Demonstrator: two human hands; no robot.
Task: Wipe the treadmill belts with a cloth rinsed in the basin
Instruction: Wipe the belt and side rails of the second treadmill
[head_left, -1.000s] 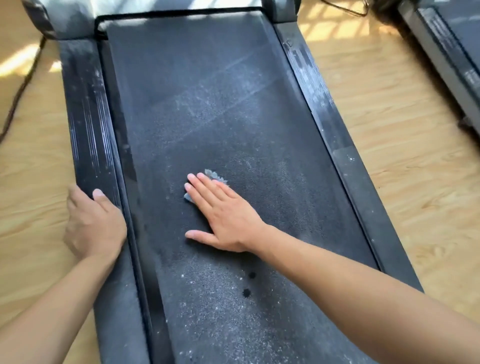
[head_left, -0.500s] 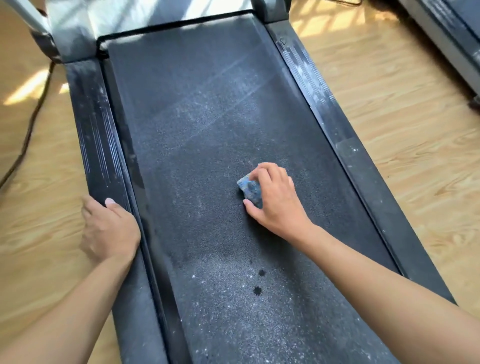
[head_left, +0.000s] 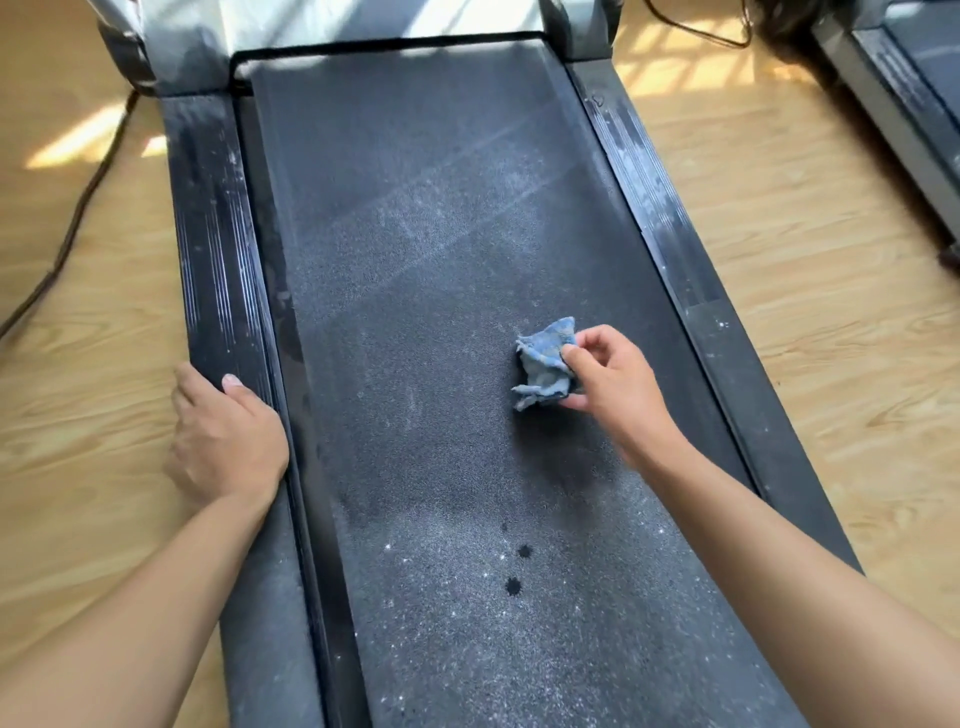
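From the head camera, a dark treadmill belt (head_left: 447, 312) runs down the middle of the frame, dusty and speckled with pale grit, most heavily in its near part. Faint pale diagonal streaks cross its far half, and two small dark wet spots (head_left: 518, 567) sit on the near stretch.

The right hand (head_left: 615, 382) is over the right half of the belt, its fingers (head_left: 589, 340) curled and pinching a crumpled blue cloth (head_left: 544, 366) between thumb and fingertips. The cloth is bunched into a loose wad, its lower edge touching or just above the belt; which of the two cannot be told. The right forearm reaches in from the lower right corner.

The left hand (head_left: 226, 439) rests on the left side rail (head_left: 218, 249), palm down, with the thumb lying on the rail's top and the other fingers wrapped over its outer edge toward the wooden floor (head_left: 67, 415), holding nothing else. The rail is black, ribbed and smeared with dust. The right side rail (head_left: 675, 244) shows the same pale smears along its far part.

A dark cable (head_left: 72, 228) trails across the floor at the left. Part of a second treadmill (head_left: 914, 114) shows at the upper right corner, well apart from the hands. Patches of sunlight fall on the floor near the top of the frame.
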